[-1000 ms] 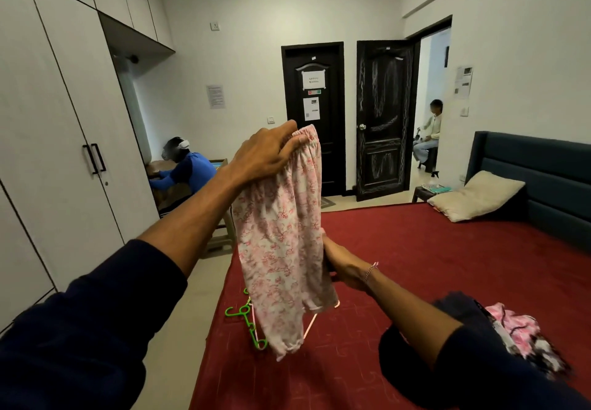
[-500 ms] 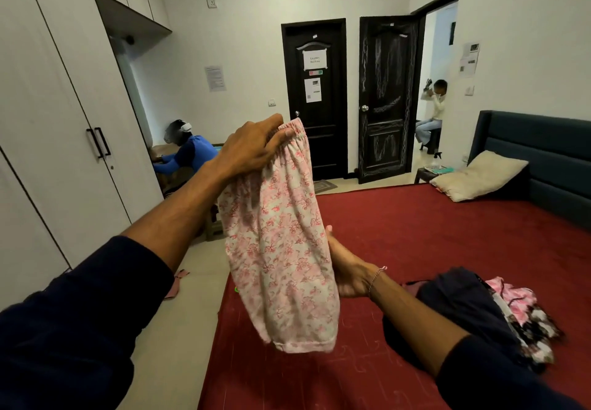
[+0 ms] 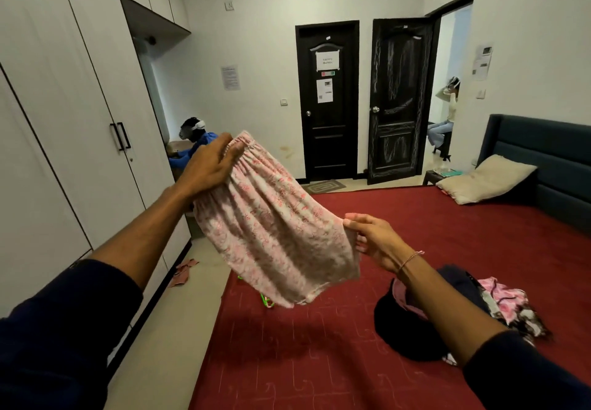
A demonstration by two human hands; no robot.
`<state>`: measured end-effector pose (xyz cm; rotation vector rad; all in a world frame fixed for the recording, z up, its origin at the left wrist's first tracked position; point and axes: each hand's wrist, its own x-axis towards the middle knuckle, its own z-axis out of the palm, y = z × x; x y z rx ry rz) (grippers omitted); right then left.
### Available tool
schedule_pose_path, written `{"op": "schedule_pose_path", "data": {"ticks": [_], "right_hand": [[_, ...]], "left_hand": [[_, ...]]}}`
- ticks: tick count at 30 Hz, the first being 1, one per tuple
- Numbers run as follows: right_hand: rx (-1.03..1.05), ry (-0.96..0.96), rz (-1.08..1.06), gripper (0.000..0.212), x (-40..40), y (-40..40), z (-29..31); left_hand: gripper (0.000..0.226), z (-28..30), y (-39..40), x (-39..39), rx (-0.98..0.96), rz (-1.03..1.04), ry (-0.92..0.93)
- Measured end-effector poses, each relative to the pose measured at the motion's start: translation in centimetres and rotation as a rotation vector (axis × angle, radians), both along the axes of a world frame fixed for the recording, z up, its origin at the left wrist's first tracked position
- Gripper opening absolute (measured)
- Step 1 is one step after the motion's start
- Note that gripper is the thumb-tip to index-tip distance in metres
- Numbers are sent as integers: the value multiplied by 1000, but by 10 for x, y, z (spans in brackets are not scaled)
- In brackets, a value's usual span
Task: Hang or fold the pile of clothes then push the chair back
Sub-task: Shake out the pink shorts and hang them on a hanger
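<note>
A pink floral garment (image 3: 275, 227) with an elastic waistband hangs in the air over the bed's left edge. My left hand (image 3: 209, 166) grips its gathered waistband, up and to the left. My right hand (image 3: 372, 240) pinches its right edge lower down, so the cloth stretches slanted between both hands. A pile of clothes (image 3: 447, 310), dark on top with pink and patterned pieces, lies on the red bedspread (image 3: 415, 224) under my right forearm. A green hanger (image 3: 267, 301) peeks out below the garment.
White wardrobe doors (image 3: 80, 121) line the left wall. A person in blue (image 3: 195, 144) sits at a desk beyond. Two dark doors (image 3: 329, 102) stand ahead, one open onto a seated person (image 3: 447, 112). A pillow (image 3: 486, 179) leans on the headboard. A cloth scrap (image 3: 184, 272) lies on the floor.
My right hand came out from behind the garment and took its right edge, pulling it rightwards. The garment went from hanging straight down to stretched slanted. The view tilted.
</note>
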<state>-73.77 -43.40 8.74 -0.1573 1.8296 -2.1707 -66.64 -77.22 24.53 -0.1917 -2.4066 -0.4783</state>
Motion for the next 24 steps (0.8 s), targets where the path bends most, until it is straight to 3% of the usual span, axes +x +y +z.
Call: {"op": "schedule_pose_path", "data": {"ticks": [6,8,12,16,20,24], "right_hand": [[229,102,-68,44,13,24,-1],[350,183,-59,36,19,27,-4],[484,284,-63,28,21,33,-15],[724,309,8,37,10,39,-42],[913,239,167,47,-10,38,-77],[1173,186,350,47,-50,11,-117]], "left_hand": [[44,-50,-15,14,196,77,-91],[45,-74,-23,17,241,64,-139],[38,-142,-38,19,292,97,-251],[36,-222,-41,29,375,114,-361],[46,-312,-42,39,520,122,-543],[62,-398,-43,45,714,225,-867]]}}
